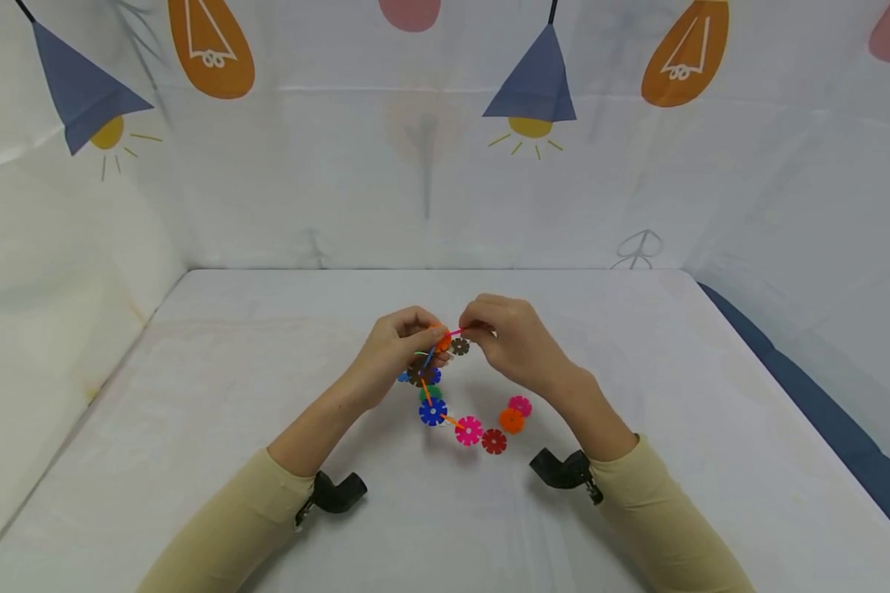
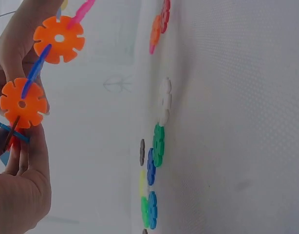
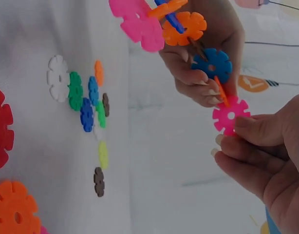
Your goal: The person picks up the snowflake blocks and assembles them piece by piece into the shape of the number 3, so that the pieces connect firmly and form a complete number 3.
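Note:
My left hand (image 1: 400,350) grips a chain of notched plastic discs that are slotted into one another. In the right wrist view, its fingers are around a blue disc (image 3: 212,68), with an orange disc (image 3: 184,28) and a large pink disc (image 3: 137,24) further along. My right hand (image 1: 515,342) pinches a small pink disc (image 3: 232,109) between thumb and fingers. This pink disc touches an orange disc (image 3: 221,91), seen edge-on, on the chain's end. Two orange discs (image 2: 59,39) face the left wrist view, linked by a blue one (image 2: 36,70).
Loose discs lie on the white table (image 1: 267,329): red (image 1: 494,441), orange (image 1: 512,421) and pink (image 1: 520,406) near the right forearm. Further off are white (image 3: 57,78), green (image 3: 75,91), brown (image 3: 99,182) and several others. A printed white curtain (image 1: 341,181) surrounds the table.

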A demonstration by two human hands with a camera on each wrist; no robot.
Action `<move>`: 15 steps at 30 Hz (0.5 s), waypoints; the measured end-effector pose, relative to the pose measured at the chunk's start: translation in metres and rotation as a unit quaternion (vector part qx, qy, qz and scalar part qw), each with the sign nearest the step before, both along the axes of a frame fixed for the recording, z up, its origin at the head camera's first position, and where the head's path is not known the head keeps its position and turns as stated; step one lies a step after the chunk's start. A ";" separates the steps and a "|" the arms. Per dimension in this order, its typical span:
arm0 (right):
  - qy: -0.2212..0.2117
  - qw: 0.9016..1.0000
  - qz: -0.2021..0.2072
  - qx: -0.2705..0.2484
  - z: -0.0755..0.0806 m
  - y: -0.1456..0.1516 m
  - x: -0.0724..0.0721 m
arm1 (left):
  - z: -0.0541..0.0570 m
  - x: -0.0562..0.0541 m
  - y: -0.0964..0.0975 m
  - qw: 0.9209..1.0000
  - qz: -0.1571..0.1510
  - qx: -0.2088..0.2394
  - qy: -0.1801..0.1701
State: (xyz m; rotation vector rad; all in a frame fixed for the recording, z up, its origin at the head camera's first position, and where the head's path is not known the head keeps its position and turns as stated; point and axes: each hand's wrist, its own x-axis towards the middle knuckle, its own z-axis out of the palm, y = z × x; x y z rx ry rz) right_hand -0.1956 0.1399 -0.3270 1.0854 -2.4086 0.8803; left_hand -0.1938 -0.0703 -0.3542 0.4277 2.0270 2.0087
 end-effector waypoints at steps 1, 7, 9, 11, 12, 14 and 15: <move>-0.009 1.000 -0.003 0.004 0.001 0.002 0.000 | 0.000 0.000 0.000 1.000 0.004 0.002 0.002; -0.084 0.993 -0.036 0.072 0.008 0.013 -0.001 | 0.000 0.000 0.000 1.000 0.014 0.001 0.005; -0.127 0.984 -0.049 0.114 0.010 0.016 -0.001 | 0.000 0.000 0.000 1.000 0.018 -0.002 0.002; -0.184 0.968 -0.062 0.160 0.010 0.019 -0.001 | 0.000 0.000 0.000 1.000 0.019 -0.005 -0.002; -0.214 0.956 -0.071 0.187 0.010 0.021 -0.001 | 0.000 0.000 0.001 1.000 0.019 -0.005 -0.003; -0.276 0.925 -0.091 0.244 0.009 0.023 -0.001 | -0.001 0.000 0.001 1.000 0.019 -0.008 -0.003; -0.302 0.908 -0.100 0.273 0.008 0.024 0.000 | -0.001 0.000 0.001 1.000 0.018 -0.008 -0.004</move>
